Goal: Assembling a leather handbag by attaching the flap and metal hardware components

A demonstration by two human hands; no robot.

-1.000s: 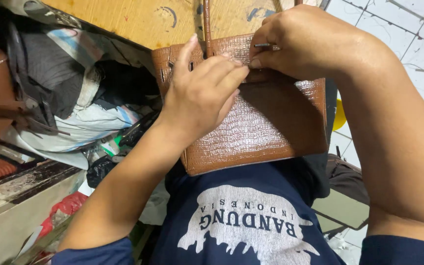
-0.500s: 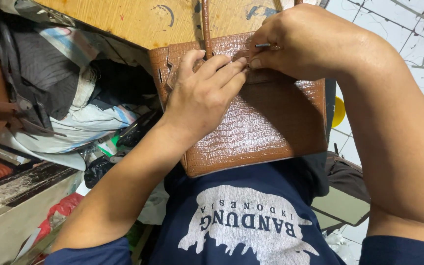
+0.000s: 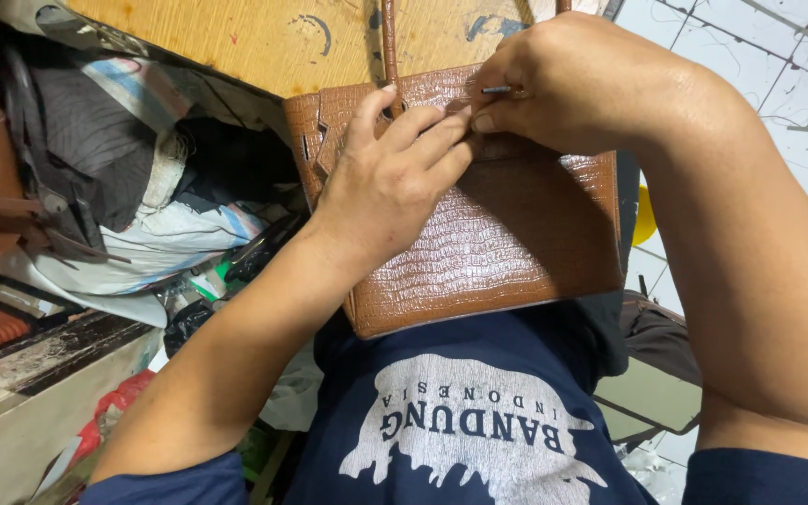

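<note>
Resting on our lap, the brown handbag (image 3: 497, 234) points its top edge away from us. Our left hand (image 3: 390, 178) presses flat near this edge, while our right hand (image 3: 572, 84) pinches a thin metal pin (image 3: 496, 90) there.

brown handbag (image 3: 507, 234) against wooden table (image 3: 264, 37)

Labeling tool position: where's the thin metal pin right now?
Head view, top centre: the thin metal pin is pinched in the right hand, at the brown textured leather bag top edge.

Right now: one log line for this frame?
left hand: flat on brown handbag | right hand: pinching thin metal pin at bag top | bag: on lap
</note>
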